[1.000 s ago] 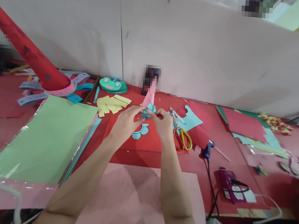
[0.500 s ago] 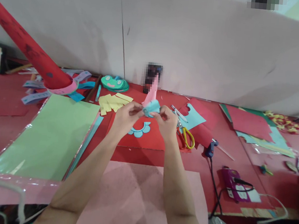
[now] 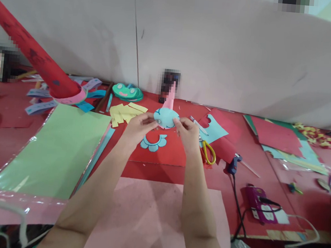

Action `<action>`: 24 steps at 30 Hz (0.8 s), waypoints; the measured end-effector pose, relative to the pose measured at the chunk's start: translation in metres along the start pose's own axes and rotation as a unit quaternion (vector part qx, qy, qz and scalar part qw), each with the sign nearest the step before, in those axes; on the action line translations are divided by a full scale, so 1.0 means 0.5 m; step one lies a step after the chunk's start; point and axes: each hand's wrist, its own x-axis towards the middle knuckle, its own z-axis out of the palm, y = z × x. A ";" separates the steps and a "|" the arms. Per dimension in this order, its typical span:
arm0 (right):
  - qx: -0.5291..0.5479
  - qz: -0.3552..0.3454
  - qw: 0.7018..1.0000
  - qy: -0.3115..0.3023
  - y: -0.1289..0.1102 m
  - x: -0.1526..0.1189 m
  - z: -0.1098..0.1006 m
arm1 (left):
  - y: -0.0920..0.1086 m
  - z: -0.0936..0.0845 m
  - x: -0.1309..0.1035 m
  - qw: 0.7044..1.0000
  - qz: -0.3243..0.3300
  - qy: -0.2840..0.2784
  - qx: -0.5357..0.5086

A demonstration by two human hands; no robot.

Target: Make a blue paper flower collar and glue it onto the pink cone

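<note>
Between both hands, above the red sheet, is a light-blue paper cutout (image 3: 166,117) with dark outlines drawn on it. My left hand (image 3: 140,127) pinches its left edge, and my right hand (image 3: 187,131) pinches its right edge. A pink pointed paper piece (image 3: 169,99) rises behind the cutout; whether the two are joined I cannot tell. Just below, a scalloped blue paper piece (image 3: 153,146) with a curved notch lies on the red sheet (image 3: 162,158). Scissors with yellow handles (image 3: 208,152) lie right of my right hand, beside a white pen (image 3: 198,125).
Yellow paper strips (image 3: 126,113) and green frog-like cutouts (image 3: 127,92) lie behind my left hand. A wrapped green paper pack (image 3: 53,149) and a red cone (image 3: 43,61) are at left. To the right are a corded glue gun (image 3: 234,163), a purple box (image 3: 258,203) and coloured sheets (image 3: 277,135).
The blue cutout, curled before, now appears flatter and faces me more. My hands have moved slightly apart, with the right one shifting a little rightward.
</note>
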 end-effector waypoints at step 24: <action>-0.007 0.119 0.947 0.298 0.091 0.024 -0.153 | -0.014 -0.021 0.016 0.999 0.028 0.024 0.002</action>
